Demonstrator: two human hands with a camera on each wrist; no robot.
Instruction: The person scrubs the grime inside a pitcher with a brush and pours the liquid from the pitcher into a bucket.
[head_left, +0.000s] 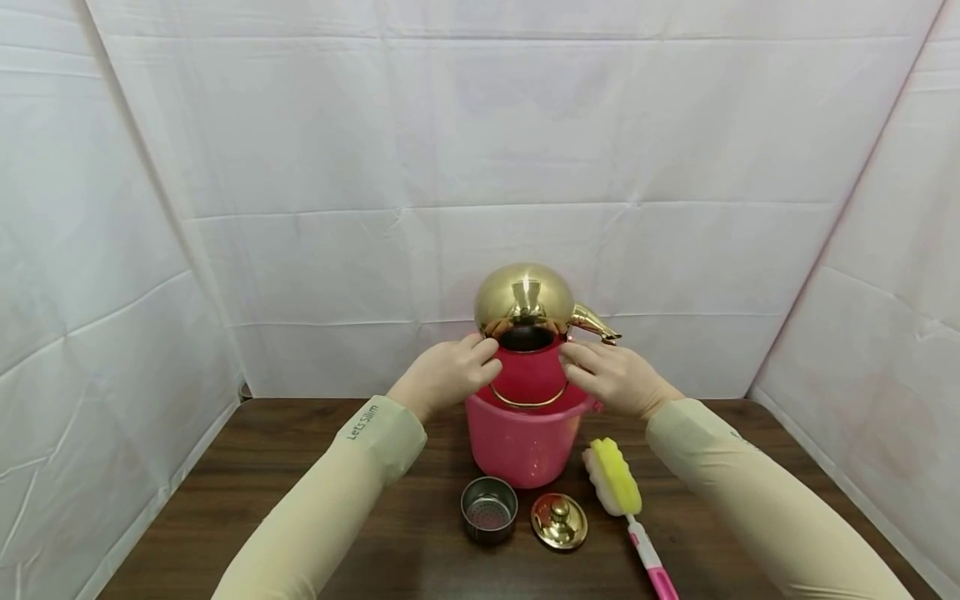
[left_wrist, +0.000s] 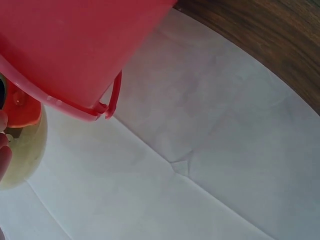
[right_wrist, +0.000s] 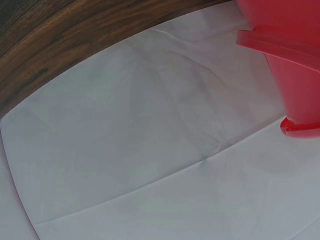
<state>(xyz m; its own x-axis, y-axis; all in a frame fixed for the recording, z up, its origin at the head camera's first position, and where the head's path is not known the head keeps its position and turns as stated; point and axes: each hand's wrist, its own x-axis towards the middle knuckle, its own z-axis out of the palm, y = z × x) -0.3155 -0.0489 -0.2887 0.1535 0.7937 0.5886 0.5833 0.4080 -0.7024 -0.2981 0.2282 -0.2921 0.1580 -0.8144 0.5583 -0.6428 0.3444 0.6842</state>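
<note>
A shiny gold teapot [head_left: 524,292] is tipped above the pink bucket [head_left: 522,450], its dark round mouth facing me and its spout pointing right. The teapot's thin gold handle [head_left: 528,405] hangs down in front of the bucket's opening. My left hand [head_left: 452,371] grips the teapot's left side with curled fingers. On the opposite side, near the spout's base, my right hand [head_left: 613,377] grips it too. Fingertips [left_wrist: 3,150] beside the teapot [left_wrist: 27,155] show at the edge of the left wrist view. The right wrist view shows the bucket [right_wrist: 305,90] without the hand.
On the dark wooden table [head_left: 247,467], a metal strainer cup [head_left: 489,510] and a gold lid [head_left: 559,522] stand in front of the bucket. A yellow-and-white sponge brush [head_left: 617,479] lies to their right. White sheeting [head_left: 420,167] encloses the back and sides.
</note>
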